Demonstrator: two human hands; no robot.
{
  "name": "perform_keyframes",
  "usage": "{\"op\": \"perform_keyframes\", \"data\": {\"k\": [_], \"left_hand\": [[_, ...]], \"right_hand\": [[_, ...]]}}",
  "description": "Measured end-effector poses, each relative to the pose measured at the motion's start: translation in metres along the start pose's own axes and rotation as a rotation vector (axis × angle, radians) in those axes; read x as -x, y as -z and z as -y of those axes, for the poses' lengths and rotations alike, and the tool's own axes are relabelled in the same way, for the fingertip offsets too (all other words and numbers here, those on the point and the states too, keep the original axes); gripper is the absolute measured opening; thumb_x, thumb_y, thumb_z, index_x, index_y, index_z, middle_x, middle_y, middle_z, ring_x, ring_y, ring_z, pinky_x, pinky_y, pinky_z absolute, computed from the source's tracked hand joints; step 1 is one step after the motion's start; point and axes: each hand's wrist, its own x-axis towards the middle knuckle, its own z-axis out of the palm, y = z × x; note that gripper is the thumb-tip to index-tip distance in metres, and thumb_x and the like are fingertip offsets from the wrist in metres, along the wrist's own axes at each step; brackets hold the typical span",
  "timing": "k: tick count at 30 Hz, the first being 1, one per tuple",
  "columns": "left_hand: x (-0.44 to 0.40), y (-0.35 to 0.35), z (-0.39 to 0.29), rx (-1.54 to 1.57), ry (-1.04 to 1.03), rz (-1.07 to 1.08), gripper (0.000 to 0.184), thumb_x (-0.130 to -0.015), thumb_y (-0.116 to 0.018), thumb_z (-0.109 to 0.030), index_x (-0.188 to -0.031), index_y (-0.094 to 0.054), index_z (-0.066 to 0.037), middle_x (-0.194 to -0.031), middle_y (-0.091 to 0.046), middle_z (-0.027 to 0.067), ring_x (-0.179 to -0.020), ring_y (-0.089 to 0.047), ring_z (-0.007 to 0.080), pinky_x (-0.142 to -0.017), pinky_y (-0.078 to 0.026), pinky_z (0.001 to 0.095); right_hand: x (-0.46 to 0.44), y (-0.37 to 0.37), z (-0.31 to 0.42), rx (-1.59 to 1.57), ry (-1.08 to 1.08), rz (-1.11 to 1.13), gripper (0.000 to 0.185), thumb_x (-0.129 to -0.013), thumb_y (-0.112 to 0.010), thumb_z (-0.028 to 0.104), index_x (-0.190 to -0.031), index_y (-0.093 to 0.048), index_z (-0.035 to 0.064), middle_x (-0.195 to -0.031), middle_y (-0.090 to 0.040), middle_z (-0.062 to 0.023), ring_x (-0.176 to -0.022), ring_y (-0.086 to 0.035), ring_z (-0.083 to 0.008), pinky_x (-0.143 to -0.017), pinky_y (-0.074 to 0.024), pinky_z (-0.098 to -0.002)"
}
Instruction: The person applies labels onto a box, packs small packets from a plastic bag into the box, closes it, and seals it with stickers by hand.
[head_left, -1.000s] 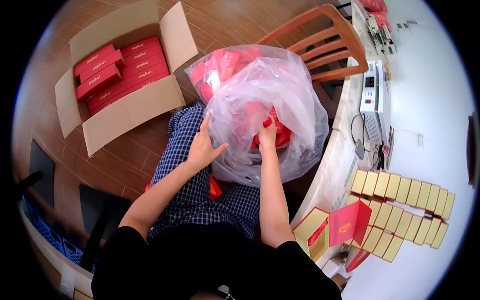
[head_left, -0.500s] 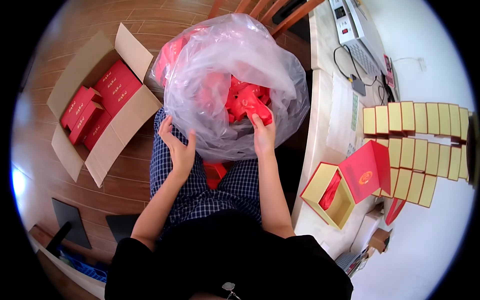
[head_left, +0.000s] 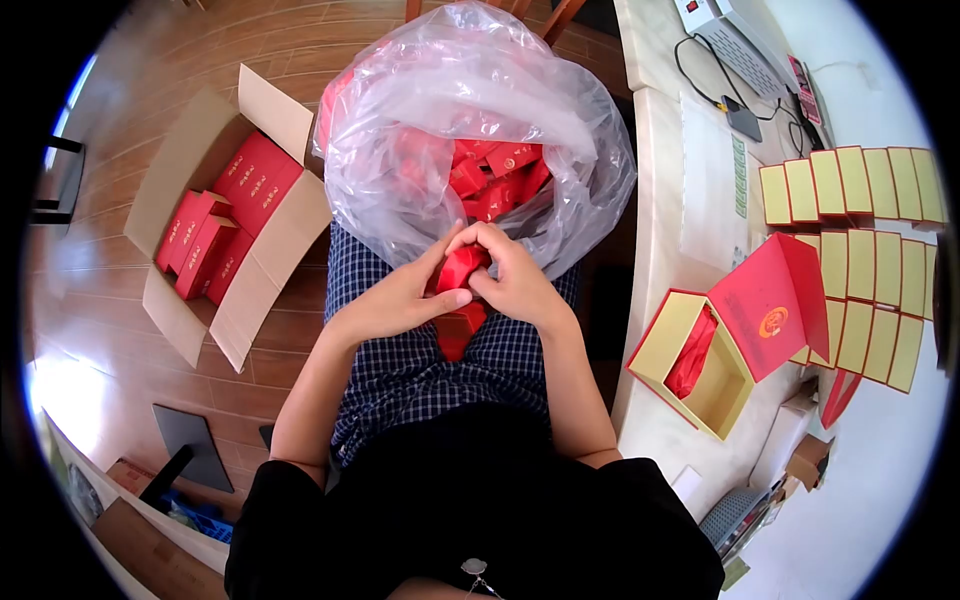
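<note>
Both hands are together just in front of the bag's opening, above my lap. Between them is a small glossy red box (head_left: 461, 268), partly hidden by the fingers. My left hand (head_left: 405, 297) grips its left side, with the thumb at the near edge. My right hand (head_left: 513, 277) has its fingers curled over the right side. Beyond the hands, a large clear plastic bag (head_left: 385, 190) stands rolled open, with several red boxes (head_left: 490, 180) with gold print heaped inside. Another red piece (head_left: 459, 330) lies between my thighs.
An open cardboard carton (head_left: 262, 255) of red boxes stands on the floor at left. On the counter (head_left: 655, 200) at right are an open red and yellow gift box (head_left: 740, 405), rows of yellow boxes (head_left: 857, 265), a white machine (head_left: 735, 45) and cables.
My right hand has brought the red box out of the bag toward my lap. My left hand has come over from the bag's left side and joined it on the box.
</note>
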Motion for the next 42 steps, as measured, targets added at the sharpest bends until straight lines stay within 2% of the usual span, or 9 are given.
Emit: {"op": "perform_keyframes", "data": {"k": [5,9,18,22,24,27,32,38,42], "left_hand": [[-0.001,-0.015,0.006,0.166,0.148,0.044,0.087,-0.089,-0.057,-0.018,-0.151,0.002,-0.001,-0.139,-0.041,0.0167,-0.130,-0.041,0.0249,-0.109,-0.029,0.0332],[-0.006,-0.033,0.023,0.310,0.239,-0.167,0.081,-0.084,-0.047,-0.007,-0.151,-0.002,-0.004,-0.148,-0.028,0.0194,-0.137,-0.032,0.0276,-0.111,-0.028,0.0345],[-0.008,-0.045,0.024,0.113,0.123,-0.370,0.077,-0.091,-0.051,-0.012,-0.150,-0.002,-0.005,-0.151,-0.019,0.0225,-0.144,-0.016,0.0328,-0.116,-0.015,0.0377],[-0.004,-0.047,0.051,0.245,0.196,-0.400,0.070,-0.090,-0.054,-0.013,-0.146,-0.012,-0.009,-0.139,-0.034,0.0165,-0.126,-0.041,0.0289,-0.102,-0.038,0.0360],[-0.002,-0.046,0.054,0.591,0.370,-0.423,0.063,-0.089,-0.057,-0.010,-0.138,-0.018,-0.014,-0.117,-0.043,0.0087,-0.093,-0.049,0.0157,-0.072,-0.045,0.0266],[-0.003,-0.048,0.052,0.699,0.284,-0.538,0.044,-0.088,-0.057,-0.009,-0.119,-0.028,-0.018,-0.101,-0.044,0.0022,-0.073,-0.042,0.0071,-0.058,-0.037,0.0211],[-0.005,-0.044,0.047,0.671,0.258,-0.594,0.045,-0.088,-0.057,-0.008,-0.122,-0.028,-0.017,-0.101,-0.045,0.0024,-0.073,-0.043,0.0069,-0.058,-0.037,0.0214],[-0.008,-0.041,0.057,0.630,0.248,-0.593,0.064,-0.088,-0.060,-0.010,-0.138,-0.021,-0.014,-0.110,-0.048,0.0042,-0.080,-0.045,0.0079,-0.061,-0.039,0.0225],[-0.010,-0.029,0.057,0.457,0.075,-0.678,0.066,-0.087,-0.060,-0.006,-0.141,-0.022,-0.011,-0.113,-0.049,0.0070,-0.088,-0.050,0.0115,-0.071,-0.046,0.0261]], "right_hand": [[0.002,-0.013,-0.010,-0.285,-0.040,-0.146,0.028,-0.082,-0.048,0.000,-0.109,-0.056,0.0003,-0.111,-0.059,-0.0121,-0.105,-0.056,-0.0240,-0.094,-0.0419,-0.0312],[0.001,-0.021,-0.001,0.171,0.241,-0.406,0.024,-0.089,-0.056,0.014,-0.109,-0.059,0.0005,-0.111,-0.061,-0.0164,-0.102,-0.057,-0.0312,-0.089,-0.0448,-0.0386],[-0.022,-0.019,-0.049,-0.028,-0.002,-0.720,0.016,-0.091,-0.059,0.014,-0.093,-0.061,-0.0007,-0.079,-0.066,-0.0130,-0.076,-0.065,-0.0297,-0.071,-0.0498,-0.0349],[-0.048,-0.002,-0.135,0.307,-0.133,-0.724,0.046,-0.084,-0.065,0.023,-0.123,-0.051,0.0018,-0.122,-0.056,-0.0241,-0.106,-0.058,-0.0376,-0.086,-0.0476,-0.0445],[-0.056,-0.009,-0.142,0.496,-0.271,-0.523,0.082,-0.075,-0.073,0.032,-0.141,-0.034,0.0042,-0.141,-0.032,-0.0341,-0.121,-0.045,-0.0474,-0.098,-0.0418,-0.0484],[-0.060,-0.019,-0.150,0.512,-0.483,-0.444,0.101,-0.070,-0.076,0.038,-0.147,-0.021,0.0021,-0.144,-0.022,-0.0398,-0.126,-0.038,-0.0528,-0.105,-0.0367,-0.0487],[-0.047,-0.030,-0.162,0.458,-0.417,-0.484,0.108,-0.069,-0.077,0.038,-0.146,-0.016,-0.0052,-0.145,-0.018,-0.0406,-0.132,-0.032,-0.0499,-0.108,-0.0341,-0.0473],[-0.052,-0.030,-0.185,0.600,-0.350,-0.633,0.081,-0.083,-0.065,0.025,-0.144,-0.023,-0.0065,-0.142,-0.035,-0.0338,-0.123,-0.047,-0.0431,-0.101,-0.0410,-0.0455],[-0.034,-0.001,-0.130,0.505,-0.223,-0.727,0.036,-0.087,-0.057,0.011,-0.120,-0.057,-0.0026,-0.116,-0.061,-0.0234,-0.100,-0.061,-0.0386,-0.085,-0.0494,-0.0416]]}}
